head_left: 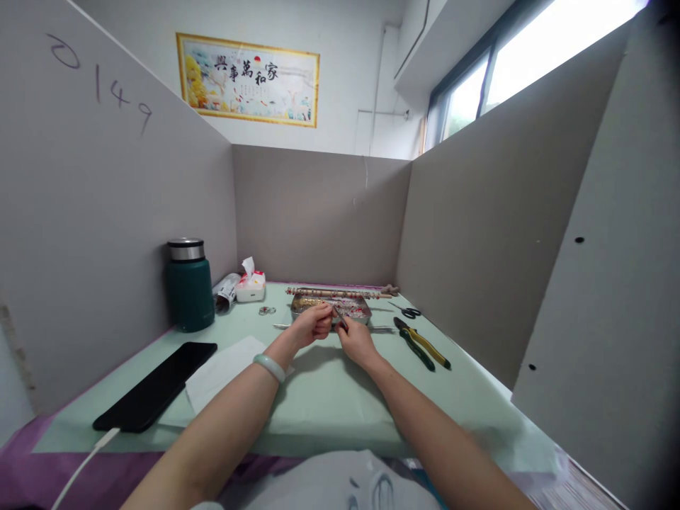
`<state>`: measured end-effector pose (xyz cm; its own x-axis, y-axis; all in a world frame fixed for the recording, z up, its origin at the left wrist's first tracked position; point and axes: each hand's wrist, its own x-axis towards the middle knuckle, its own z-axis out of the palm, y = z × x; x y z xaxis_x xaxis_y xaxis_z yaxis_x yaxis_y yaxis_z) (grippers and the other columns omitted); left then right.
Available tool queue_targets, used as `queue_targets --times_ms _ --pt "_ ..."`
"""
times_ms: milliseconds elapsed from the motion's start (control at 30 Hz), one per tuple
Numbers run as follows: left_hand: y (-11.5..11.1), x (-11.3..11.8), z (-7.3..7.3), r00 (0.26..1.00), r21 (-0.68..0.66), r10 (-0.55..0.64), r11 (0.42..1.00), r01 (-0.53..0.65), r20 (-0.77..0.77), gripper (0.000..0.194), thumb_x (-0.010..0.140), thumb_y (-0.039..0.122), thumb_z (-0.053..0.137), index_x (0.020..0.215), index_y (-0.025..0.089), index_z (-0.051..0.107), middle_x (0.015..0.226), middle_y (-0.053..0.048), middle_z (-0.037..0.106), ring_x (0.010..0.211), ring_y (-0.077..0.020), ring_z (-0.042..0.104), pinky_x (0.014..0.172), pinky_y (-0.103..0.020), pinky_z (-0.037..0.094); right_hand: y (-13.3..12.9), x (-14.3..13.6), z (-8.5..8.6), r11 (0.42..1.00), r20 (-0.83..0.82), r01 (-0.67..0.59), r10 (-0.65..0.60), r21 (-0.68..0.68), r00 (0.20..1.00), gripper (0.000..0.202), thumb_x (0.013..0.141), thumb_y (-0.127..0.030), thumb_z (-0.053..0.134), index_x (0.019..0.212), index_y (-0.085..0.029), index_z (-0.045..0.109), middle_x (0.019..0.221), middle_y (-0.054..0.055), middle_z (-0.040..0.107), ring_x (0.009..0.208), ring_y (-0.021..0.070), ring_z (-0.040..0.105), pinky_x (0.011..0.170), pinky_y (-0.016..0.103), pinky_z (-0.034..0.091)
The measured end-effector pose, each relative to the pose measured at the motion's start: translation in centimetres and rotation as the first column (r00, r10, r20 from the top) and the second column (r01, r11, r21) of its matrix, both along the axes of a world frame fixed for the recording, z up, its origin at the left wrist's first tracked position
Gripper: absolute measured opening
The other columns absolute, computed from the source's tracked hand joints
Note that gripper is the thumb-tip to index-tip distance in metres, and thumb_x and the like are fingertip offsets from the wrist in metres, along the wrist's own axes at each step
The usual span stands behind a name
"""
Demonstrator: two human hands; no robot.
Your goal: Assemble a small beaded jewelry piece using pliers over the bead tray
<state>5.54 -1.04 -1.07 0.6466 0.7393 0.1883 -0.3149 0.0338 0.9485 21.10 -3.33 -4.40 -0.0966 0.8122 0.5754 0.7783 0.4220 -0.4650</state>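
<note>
My left hand [314,324] is closed in a pinch in front of a metal tray [367,318]. Whatever lies between its fingertips is too small to make out. Close beside it, my right hand [355,341] is wrapped round a slim dark metal tool [341,317], whose tip points up toward the left fingertips. The tool's exact kind is unclear. Small gold, red and pale beads [350,307] fill the tray, partly hidden by my hands. Behind the tray lies a long stick strung with beads [329,292].
To the right lie pliers with green and yellow handles [423,346] and black scissors [409,312]. Thin metal rods [383,329] lie by the tray. Leftward are a phone [156,386], white paper [226,368], a green bottle [190,294] and a tissue pack [251,287]. Grey partitions [319,212] surround the table.
</note>
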Motion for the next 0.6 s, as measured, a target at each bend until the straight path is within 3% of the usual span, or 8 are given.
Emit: queue_targets --times_ms 367,600 --pt "-0.25 -0.17 0.18 0.996 -0.135 -0.069 0.988 0.076 0.061 0.024 0.087 0.032 0.048 0.069 0.018 0.040 0.044 0.010 0.018 0.036 -0.0043 0.011 0.034 -0.017 0.013 -0.31 -0.47 0.04 1.000 -0.032 -0.007 0.007 -0.007 0.999 0.021 0.085 -0.029 0.042 0.071 -0.018 0.053 0.058 0.000 0.054 0.052 0.0120 0.040 0.052 0.024 0.021" --pt "-0.13 -0.16 0.19 0.997 -0.168 -0.054 0.984 0.062 0.051 0.027 0.086 0.032 0.049 0.066 0.018 0.037 0.044 0.010 0.017 0.035 -0.0043 0.012 0.033 -0.017 0.012 -0.52 -0.33 0.21 0.997 0.098 0.072 -0.072 0.006 0.993 0.021 0.087 -0.029 0.040 0.080 -0.019 0.057 0.065 0.003 0.061 0.056 0.0137 0.048 0.054 0.025 0.022"
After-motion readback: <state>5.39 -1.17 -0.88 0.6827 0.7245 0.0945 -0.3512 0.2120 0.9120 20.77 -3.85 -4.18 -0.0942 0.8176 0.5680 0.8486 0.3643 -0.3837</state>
